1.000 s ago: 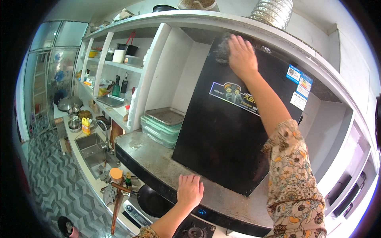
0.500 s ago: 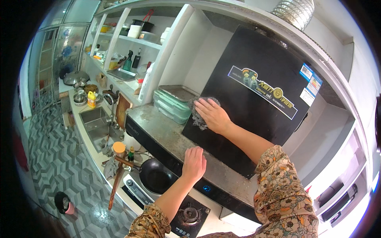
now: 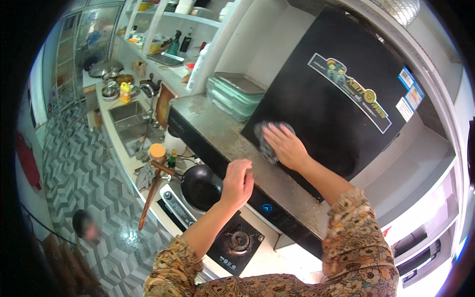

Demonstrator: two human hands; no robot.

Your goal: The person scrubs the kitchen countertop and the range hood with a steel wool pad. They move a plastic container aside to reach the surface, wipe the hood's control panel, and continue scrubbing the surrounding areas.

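My right hand (image 3: 291, 149) presses a crumpled dark grey cloth (image 3: 268, 151) against the lower part of the black range hood panel (image 3: 316, 114). Its fingers lie over the cloth, which bunches out below them. Over the front edge of the hood's stained metal ledge (image 3: 198, 110) hovers or rests my left hand (image 3: 238, 182); whether it touches the ledge I cannot tell. Its fingers are curled together, with nothing visible in them. Stacked lidded green-tinted containers (image 3: 232, 99) sit on the ledge, left of the cloth.
Below the ledge are a black wok (image 3: 202, 188), a gas burner (image 3: 239, 240) and an orange-lidded jar (image 3: 158, 151). A sink (image 3: 129, 119) and yellow bottle (image 3: 125, 92) are farther left. Shelves (image 3: 198, 19) hold bottles and dishes.
My right hand and the cloth have slid down the panel toward the ledge and a little away from the containers. The whole view has shifted; my left hand remains by the ledge's front edge.
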